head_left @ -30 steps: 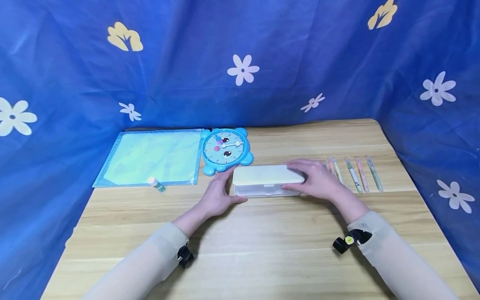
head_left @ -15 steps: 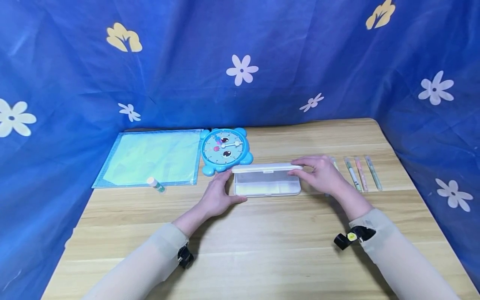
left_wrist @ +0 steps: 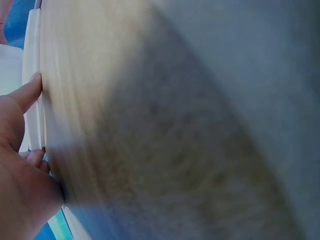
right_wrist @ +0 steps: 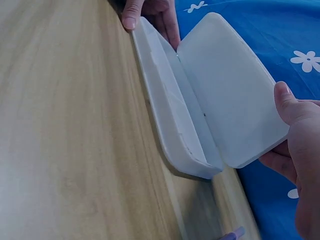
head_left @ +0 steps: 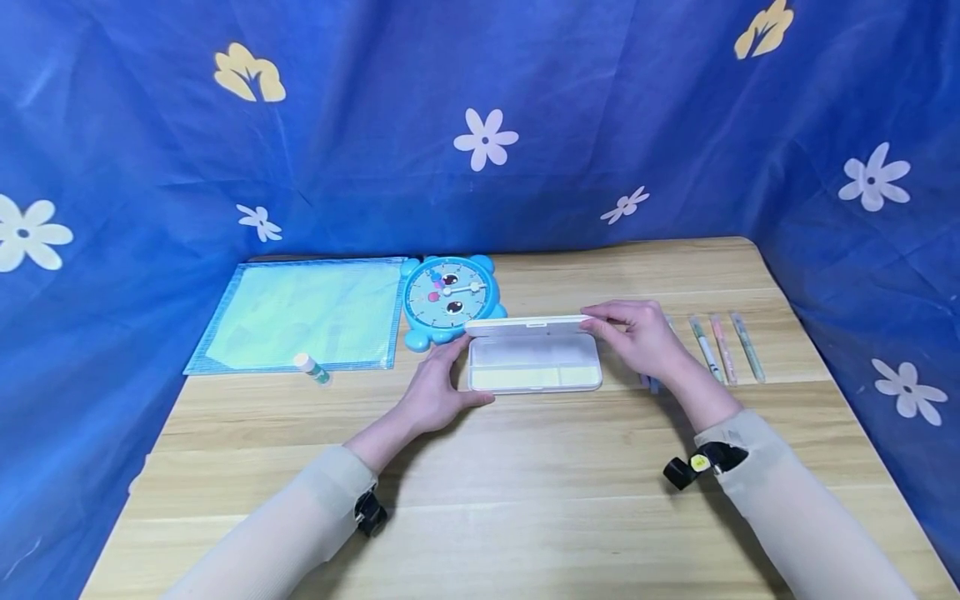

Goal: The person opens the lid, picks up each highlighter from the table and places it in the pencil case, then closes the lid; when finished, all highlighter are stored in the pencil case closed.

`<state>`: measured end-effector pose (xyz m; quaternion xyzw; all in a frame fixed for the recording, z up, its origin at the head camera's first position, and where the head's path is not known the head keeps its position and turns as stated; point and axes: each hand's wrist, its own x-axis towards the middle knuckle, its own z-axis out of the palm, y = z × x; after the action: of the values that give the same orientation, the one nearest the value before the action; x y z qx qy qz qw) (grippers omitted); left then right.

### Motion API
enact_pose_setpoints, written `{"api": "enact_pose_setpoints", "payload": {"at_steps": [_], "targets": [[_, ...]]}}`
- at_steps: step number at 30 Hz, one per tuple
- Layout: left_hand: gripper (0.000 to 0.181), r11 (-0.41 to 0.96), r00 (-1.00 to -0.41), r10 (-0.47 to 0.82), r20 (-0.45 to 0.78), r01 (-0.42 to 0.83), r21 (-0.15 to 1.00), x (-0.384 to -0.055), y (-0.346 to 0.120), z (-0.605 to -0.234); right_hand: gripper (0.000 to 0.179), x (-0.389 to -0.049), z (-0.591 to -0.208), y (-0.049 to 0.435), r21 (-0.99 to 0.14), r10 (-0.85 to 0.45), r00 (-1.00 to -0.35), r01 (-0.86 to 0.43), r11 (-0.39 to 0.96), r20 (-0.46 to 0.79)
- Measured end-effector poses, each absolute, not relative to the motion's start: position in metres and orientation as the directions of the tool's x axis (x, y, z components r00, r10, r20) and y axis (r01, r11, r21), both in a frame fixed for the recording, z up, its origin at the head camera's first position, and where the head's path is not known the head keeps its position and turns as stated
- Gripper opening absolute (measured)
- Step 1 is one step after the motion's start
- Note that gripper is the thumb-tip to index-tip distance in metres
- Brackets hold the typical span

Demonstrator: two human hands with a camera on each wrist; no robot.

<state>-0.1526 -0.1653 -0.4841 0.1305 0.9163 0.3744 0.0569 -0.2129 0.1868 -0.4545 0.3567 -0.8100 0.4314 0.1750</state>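
A white plastic pencil case (head_left: 517, 379) sits on the wooden table with its hinged lid (head_left: 525, 328) raised. Its shallow tray, split by low dividers, shows nothing inside. My left hand (head_left: 435, 390) grips the case's left end, thumb at the front edge and fingers behind. In the left wrist view that thumb (left_wrist: 31, 92) lies along the case's side. With thumb and fingers my right hand (head_left: 639, 337) pinches the lid's right end; the right wrist view shows the lid (right_wrist: 227, 95) tilted back from the base (right_wrist: 167, 107).
Behind the case lies a blue animal-faced toy clock (head_left: 450, 312). To its left are a light-blue zip pouch (head_left: 307, 308) and a small glue stick (head_left: 312, 369). Several pens (head_left: 723, 350) lie to the right, some partly behind my right hand. Blue flowered cloth (head_left: 360, 183) surrounds the table.
My right hand has swung the lid up and back from partly lifted to about upright, exposing the tray. My left hand has stayed on the case's left end.
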Motion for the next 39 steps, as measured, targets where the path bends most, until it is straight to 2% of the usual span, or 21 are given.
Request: {"api": "enact_pose_setpoints", "payload": {"at_steps": [5,17,39], "targets": [[0.110,0.681,-0.959,0.283,-0.012,0.192,0.707,-0.152,-0.166,-0.485,0.018,-0.218,-0.453,0.185,-0.612,-0.411,-0.714,-0.699,0.371,0.566],[0.111,0.697,-0.961,0.275,-0.034,0.175,0.696,-0.151,-0.167,-0.486,0.017,-0.234,-0.446,0.178,-0.726,-0.363,-0.837,-0.540,0.425,0.410],[0.110,0.710,-0.961,0.272,-0.041,0.172,0.683,-0.152,-0.165,-0.484,0.016,-0.260,-0.447,0.170,-0.732,-0.304,-0.870,-0.492,0.471,0.389]]}}
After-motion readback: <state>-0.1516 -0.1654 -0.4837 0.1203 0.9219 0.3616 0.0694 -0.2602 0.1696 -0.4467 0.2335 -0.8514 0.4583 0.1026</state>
